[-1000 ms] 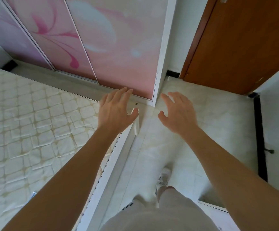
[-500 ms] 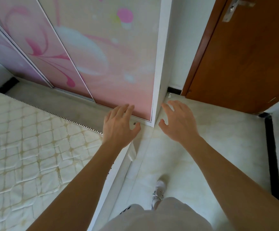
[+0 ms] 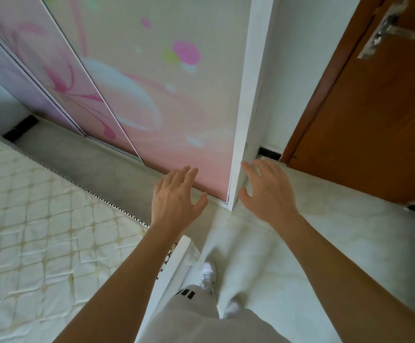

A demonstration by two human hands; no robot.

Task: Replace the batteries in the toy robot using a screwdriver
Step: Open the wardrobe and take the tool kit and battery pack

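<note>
No toy robot, screwdriver or batteries show in the head view. My left hand (image 3: 174, 199) is stretched out in front of me with its fingers straight and spread, holding nothing, above the corner of the mattress. My right hand (image 3: 267, 191) is held out beside it, palm down and fingers relaxed, also empty, over the pale floor. Both forearms reach forward from the bottom of the view.
A quilted cream mattress (image 3: 33, 231) with a white bed frame edge (image 3: 174, 263) fills the left. A pink flowered sliding wardrobe (image 3: 152, 100) stands ahead. A brown wooden door (image 3: 374, 120) with a metal handle (image 3: 387, 28) is at the right. My white shoes (image 3: 207, 276) stand on pale tiles.
The view has tilted up and moved forward: the wardrobe and door look closer and the door handle has come into sight. Both hands stay open and empty.
</note>
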